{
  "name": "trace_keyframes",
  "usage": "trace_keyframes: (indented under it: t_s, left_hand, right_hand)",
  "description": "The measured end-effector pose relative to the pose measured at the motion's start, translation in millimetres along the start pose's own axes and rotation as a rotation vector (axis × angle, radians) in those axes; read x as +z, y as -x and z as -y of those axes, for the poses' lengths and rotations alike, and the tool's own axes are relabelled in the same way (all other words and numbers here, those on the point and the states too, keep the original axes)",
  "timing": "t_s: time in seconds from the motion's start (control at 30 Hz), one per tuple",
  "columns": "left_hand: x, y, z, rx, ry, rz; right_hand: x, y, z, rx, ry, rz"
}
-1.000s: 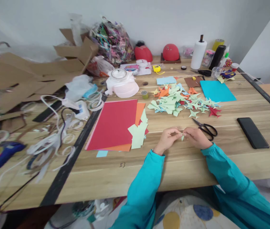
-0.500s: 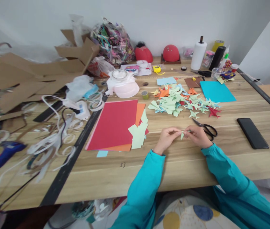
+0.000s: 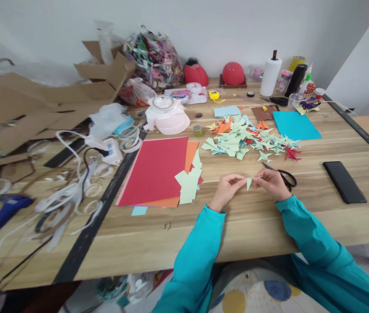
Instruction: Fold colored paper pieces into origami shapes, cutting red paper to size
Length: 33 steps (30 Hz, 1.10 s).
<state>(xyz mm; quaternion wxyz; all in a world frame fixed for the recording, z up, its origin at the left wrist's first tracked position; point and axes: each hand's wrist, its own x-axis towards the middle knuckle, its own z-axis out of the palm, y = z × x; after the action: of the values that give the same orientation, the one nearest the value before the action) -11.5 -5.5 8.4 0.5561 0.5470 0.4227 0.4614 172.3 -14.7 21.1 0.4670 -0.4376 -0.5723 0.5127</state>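
Note:
Between my two hands is a small folded piece of pale green paper [image 3: 249, 184], one pointed part hanging down. My left hand [image 3: 228, 190] pinches its left side between thumb and fingers. On its right side, my right hand [image 3: 271, 183] pinches it too, and the fingertips cover part of the folds. Black-handled scissors [image 3: 288, 179] lie partly behind my right hand. Beyond both hands is a heap of folded paper shapes [image 3: 236, 138], mostly pale green with some orange, blue and red. Loose pale green paper pieces [image 3: 189, 187] lie to the left.
Red and orange sheets [image 3: 158, 171] lie left of my hands. A black phone [image 3: 344, 181] rests at the right, and a blue sheet [image 3: 297, 125] behind it. Tangled white cables [image 3: 62, 198] and cardboard [image 3: 54, 93] crowd the left side. A tape roll [image 3: 197, 130] stands near the heap.
The hands have barely moved. The hanging point of the green paper shows a little larger between the fingertips, and my right fingers have shifted slightly to the right.

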Motion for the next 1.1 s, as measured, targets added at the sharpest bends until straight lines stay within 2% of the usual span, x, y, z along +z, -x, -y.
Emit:
trace_keyframes:
  t_s: [0.3,0.87,1.1]
  left_hand:
    - [6.1,-0.8,4.9,0.111,-0.013,0.104]
    - [5.7,-1.4,3.9,0.211,-0.133,0.104]
    - [5.3,-0.9,3.3,0.271,-0.188,0.034]
  right_hand:
    - [0.6,0.5,-2.1,-0.025,0.040,0.082]
    - [-0.8,2.3,2.2,-0.130,0.221,0.117]
    - [-1.7,1.8,1.3,-0.168,0.349,0.073]
